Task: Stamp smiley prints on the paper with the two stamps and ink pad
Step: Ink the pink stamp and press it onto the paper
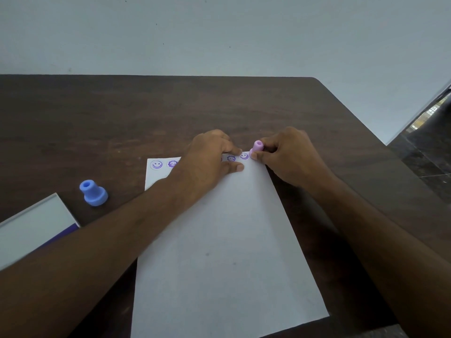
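Dark surface [122, 123] under white paper [219, 252], pinned flat by left hand [207, 157], fingers spread, holding nothing. Right hand [288, 154] pinching pink stamp [257, 147] at top row's end, just right of prints [244, 156]. Best pressed straight down, lifted cleanly. Blue stamp [93, 192], ink pad [31, 228] far left of grip.

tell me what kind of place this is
Probably a plain indoor room, perhaps a home or office, set up for craft. It shows a dark wooden table against a bare pale wall, and a glossy dark tiled floor at the right.
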A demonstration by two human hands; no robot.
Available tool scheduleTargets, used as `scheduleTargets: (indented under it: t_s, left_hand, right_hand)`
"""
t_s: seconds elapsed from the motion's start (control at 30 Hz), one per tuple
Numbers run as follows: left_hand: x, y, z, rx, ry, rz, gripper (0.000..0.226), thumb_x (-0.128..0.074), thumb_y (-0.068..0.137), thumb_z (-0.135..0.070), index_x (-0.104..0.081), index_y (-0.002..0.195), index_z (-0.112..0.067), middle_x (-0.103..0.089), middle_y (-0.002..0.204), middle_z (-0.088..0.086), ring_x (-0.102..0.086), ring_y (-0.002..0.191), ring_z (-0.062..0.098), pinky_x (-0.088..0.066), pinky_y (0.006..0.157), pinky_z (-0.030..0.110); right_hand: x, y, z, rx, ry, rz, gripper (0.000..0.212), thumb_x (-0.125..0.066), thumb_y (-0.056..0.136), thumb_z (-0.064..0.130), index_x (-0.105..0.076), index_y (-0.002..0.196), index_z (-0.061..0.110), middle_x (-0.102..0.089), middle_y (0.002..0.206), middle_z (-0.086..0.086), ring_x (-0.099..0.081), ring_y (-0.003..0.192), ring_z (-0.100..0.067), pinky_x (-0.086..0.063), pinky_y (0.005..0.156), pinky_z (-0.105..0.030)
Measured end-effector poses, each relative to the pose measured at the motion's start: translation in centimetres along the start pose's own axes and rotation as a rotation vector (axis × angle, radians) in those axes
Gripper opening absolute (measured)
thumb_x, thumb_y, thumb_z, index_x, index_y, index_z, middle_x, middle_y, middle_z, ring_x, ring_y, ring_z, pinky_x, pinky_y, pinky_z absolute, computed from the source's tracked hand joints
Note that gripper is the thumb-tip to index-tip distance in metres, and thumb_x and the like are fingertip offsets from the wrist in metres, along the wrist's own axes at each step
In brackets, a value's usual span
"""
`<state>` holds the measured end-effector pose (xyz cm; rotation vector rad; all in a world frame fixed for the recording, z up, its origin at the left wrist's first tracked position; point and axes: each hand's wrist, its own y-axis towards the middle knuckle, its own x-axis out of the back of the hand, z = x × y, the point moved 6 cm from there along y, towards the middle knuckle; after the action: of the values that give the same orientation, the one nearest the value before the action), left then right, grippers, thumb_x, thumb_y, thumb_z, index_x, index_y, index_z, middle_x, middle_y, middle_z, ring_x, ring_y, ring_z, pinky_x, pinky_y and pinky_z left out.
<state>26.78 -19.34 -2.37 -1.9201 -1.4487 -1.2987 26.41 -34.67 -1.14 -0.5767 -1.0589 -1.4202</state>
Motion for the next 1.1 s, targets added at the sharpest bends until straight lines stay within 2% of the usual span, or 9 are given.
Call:
scheduleTargets:
  t_s: [0.1, 0.2, 0.37, 0.47, 0.6, 0.73, 0.87, 1.0, 1.1]
  left_hand:
    - [0.0, 0.0, -0.1, -0.004, 0.007, 0.000, 0.039, -0.076, 0.078, -0.034, -0.072, 0.114, -0.019, -0.065, 0.118, 0.002, -0.057, 0.112, 0.017, -0.042, 0.093, 0.030]
    - [-0.1, 0.1, 0.0, 0.001, 0.023, 0.012, 0.040, -0.074, 0.079, -0.035, -0.071, 0.116, -0.020, -0.064, 0.119, 0.000, -0.056, 0.112, 0.016, -0.042, 0.094, 0.031]
    - [0.1, 0.2, 0.2, 0.020, -0.012, 0.009, 0.040, -0.077, 0.077, -0.033, -0.072, 0.115, -0.020, -0.064, 0.117, -0.001, -0.058, 0.108, 0.015, -0.044, 0.094, 0.030]
    - [0.1, 0.5, 0.1, 0.021, -0.002, 0.033, 0.041, -0.077, 0.076, -0.033, -0.071, 0.115, -0.021, -0.064, 0.116, -0.002, -0.056, 0.098, 0.009, -0.044, 0.091, 0.026]
    - [0.2, 0.8, 0.0, 0.029, 0.013, 0.067, 0.042, -0.078, 0.075, -0.034, -0.071, 0.115, -0.021, -0.065, 0.113, -0.002, -0.050, 0.087, 0.007, -0.039, 0.081, 0.018]
    - [0.7, 0.7, 0.1, 0.054, -0.041, 0.026, 0.034, -0.079, 0.074, -0.032, -0.075, 0.107, -0.022, -0.062, 0.084, -0.012, -0.051, 0.071, 0.005, -0.032, 0.058, 0.002]
    - [1.0, 0.5, 1.1, 0.150, -0.117, -0.067, 0.039, -0.081, 0.071, -0.037, -0.074, 0.107, -0.024, -0.061, 0.083, -0.011, -0.055, 0.072, 0.003, -0.032, 0.059, 0.007]
    - [1.5, 0.3, 1.6, 0.181, -0.135, -0.120, 0.042, -0.083, 0.068, -0.040, -0.074, 0.106, -0.024, -0.064, 0.087, -0.010, -0.058, 0.075, 0.005, -0.034, 0.060, 0.008]
    - [2.0, -0.2, 1.6, 0.193, -0.160, -0.129, 0.038, -0.082, 0.069, -0.041, -0.074, 0.103, -0.026, -0.064, 0.076, -0.013, -0.058, 0.067, -0.002, -0.035, 0.057, 0.007]
  right_hand:
    - [-0.2, 0.0, -0.1, -0.007, -0.012, 0.003, 0.028, -0.059, 0.091, 0.030, -0.078, 0.085, 0.011, -0.074, 0.070, -0.010, -0.066, 0.066, -0.021, -0.039, 0.056, -0.013]
    - [0.0, 0.0, -0.2, -0.031, 0.034, -0.011, 0.028, -0.062, 0.089, 0.030, -0.078, 0.082, 0.008, -0.074, 0.070, -0.010, -0.063, 0.061, -0.016, -0.041, 0.054, -0.015]
    - [2.4, -0.3, 0.1, -0.079, 0.302, -0.215, 0.024, -0.070, 0.084, 0.026, -0.075, 0.075, 0.004, -0.065, 0.059, -0.007, -0.046, 0.055, -0.001, -0.036, 0.051, -0.007]
    - [2.2, -0.2, 0.3, -0.055, 0.277, -0.185, 0.031, -0.070, 0.084, 0.027, -0.071, 0.072, -0.002, -0.060, 0.058, -0.018, -0.043, 0.056, -0.005, -0.037, 0.052, -0.016]
    - [1.6, -0.2, 0.2, -0.035, 0.270, -0.151, 0.036, -0.069, 0.085, 0.026, -0.065, 0.066, -0.004, -0.049, 0.053, -0.009, -0.038, 0.055, -0.006, -0.036, 0.052, -0.021]
    - [1.4, -0.2, 0.3, -0.020, 0.278, -0.135, 0.034, -0.069, 0.084, 0.028, -0.067, 0.068, -0.001, -0.056, 0.057, -0.019, -0.038, 0.054, -0.005, -0.037, 0.052, -0.025]
    - [0.9, -0.4, 0.2, -0.016, 0.247, -0.121, 0.031, -0.068, 0.086, 0.030, -0.071, 0.070, 0.004, -0.058, 0.053, -0.006, -0.040, 0.050, -0.002, -0.036, 0.051, -0.020]
    - [0.4, -0.4, 0.4, -0.002, 0.245, -0.098, 0.031, -0.066, 0.087, 0.031, -0.073, 0.071, 0.005, -0.069, 0.062, -0.010, -0.053, 0.052, -0.010, -0.041, 0.053, -0.018]
    - [0.3, -0.6, 0.6, 0.015, 0.233, -0.118, 0.032, -0.066, 0.086, 0.032, -0.070, 0.071, 0.004, -0.067, 0.064, -0.013, -0.059, 0.065, -0.022, -0.046, 0.062, -0.030]
